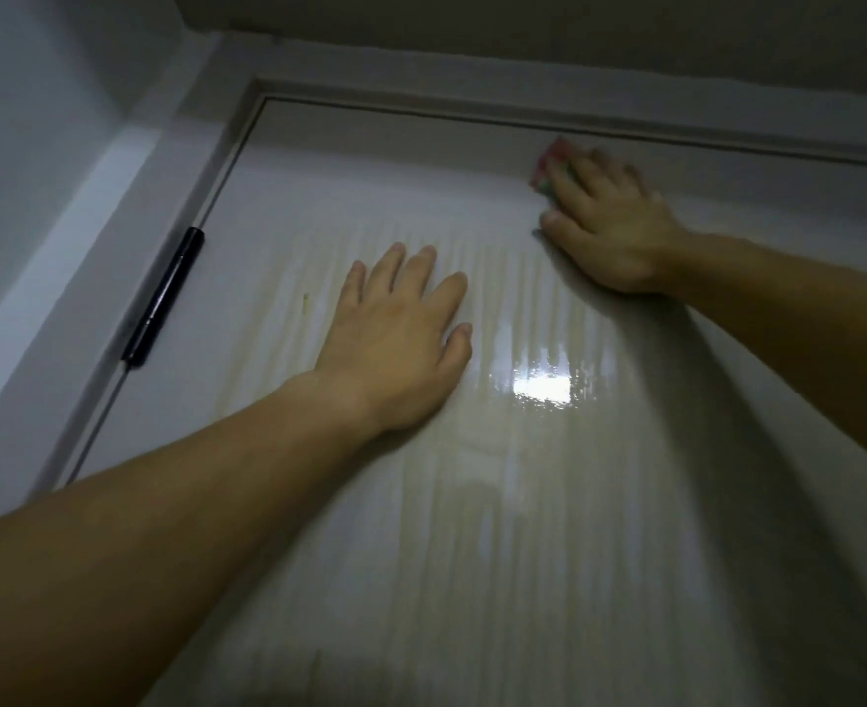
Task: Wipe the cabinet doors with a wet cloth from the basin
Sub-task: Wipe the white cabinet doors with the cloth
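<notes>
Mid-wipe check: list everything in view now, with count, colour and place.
door: one, white and glossy, fills most of the view
frame: one, white, along the door's top and left
hinge: one, black, on the door's left edge
cloth: one, pink and green, near the door's top right, under the right hand
mark: one, yellowish, on the door, left of the left hand
wall: one, pale grey, far left
left hand: flat on the door's middle
right hand: presses the cloth to the door
</notes>
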